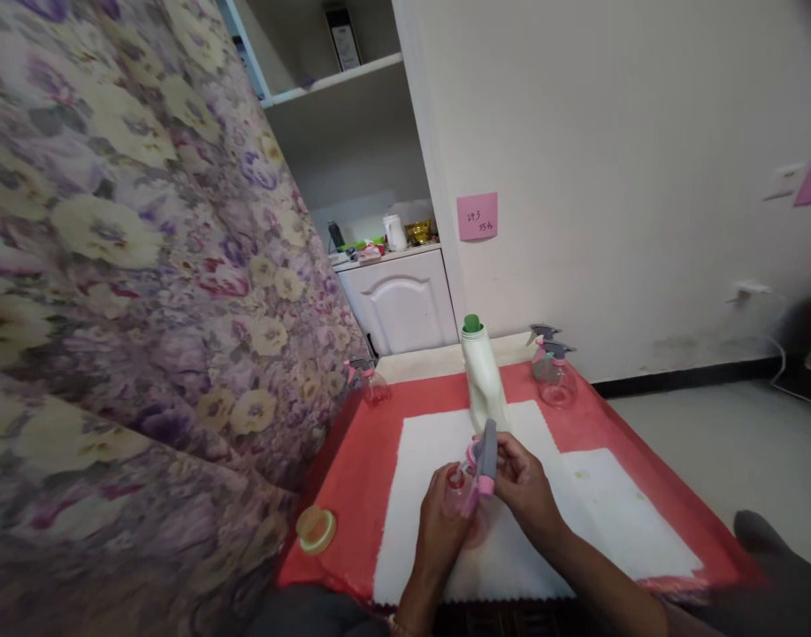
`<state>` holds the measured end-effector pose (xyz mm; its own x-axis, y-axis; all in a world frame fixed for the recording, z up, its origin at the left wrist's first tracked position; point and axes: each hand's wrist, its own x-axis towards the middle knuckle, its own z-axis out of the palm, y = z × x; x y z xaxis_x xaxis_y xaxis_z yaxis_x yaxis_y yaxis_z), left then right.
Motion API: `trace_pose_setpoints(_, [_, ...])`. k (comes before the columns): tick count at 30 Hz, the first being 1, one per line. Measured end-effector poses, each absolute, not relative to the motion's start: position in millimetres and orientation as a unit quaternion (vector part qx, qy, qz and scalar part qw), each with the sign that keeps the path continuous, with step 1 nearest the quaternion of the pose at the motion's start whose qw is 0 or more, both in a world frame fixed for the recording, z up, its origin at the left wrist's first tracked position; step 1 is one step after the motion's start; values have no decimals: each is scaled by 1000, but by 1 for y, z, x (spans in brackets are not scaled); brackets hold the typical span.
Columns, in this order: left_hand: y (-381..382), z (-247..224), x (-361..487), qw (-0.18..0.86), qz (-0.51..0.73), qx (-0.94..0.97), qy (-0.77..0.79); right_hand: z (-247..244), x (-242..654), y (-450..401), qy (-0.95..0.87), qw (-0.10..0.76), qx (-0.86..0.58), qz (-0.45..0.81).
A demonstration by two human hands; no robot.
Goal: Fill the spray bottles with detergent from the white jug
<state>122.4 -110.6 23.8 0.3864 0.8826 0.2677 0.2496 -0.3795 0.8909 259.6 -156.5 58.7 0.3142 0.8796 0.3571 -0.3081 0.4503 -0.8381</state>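
Observation:
My left hand (438, 522) is closed round a small clear spray bottle (459, 495) with a pinkish tint, low over the white cloth. Its open neck shows at the top. In my right hand (528, 487) is a grey and pink spray head (488, 460), gripped by the fingers and tilted just beside the bottle's neck. Whether the head touches the neck I cannot tell. Right behind my hands stands a tall pale green-white bottle (485, 376) with a green top.
Another spray bottle (375, 387) stands at the table's back left, and two more, including a clear one (557, 387), at the back right. A round yellowish lid or jar (316, 531) lies front left on the red tablecloth (352, 478). A floral curtain (146, 354) borders the left.

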Motion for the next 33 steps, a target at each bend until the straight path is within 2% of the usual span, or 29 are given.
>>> trace_pose_setpoints(14, [-105,8,114,379,402,736,391,84,260,-157,-432,752,-316,386])
trace_pose_setpoints(22, [-111,17,115,386,400,745,368,82,258,-156,-423,753,-316,393])
trace_pose_setpoints(33, [-82,16,116,363,420,750,358,79,256,-142,-426,758,-320,376])
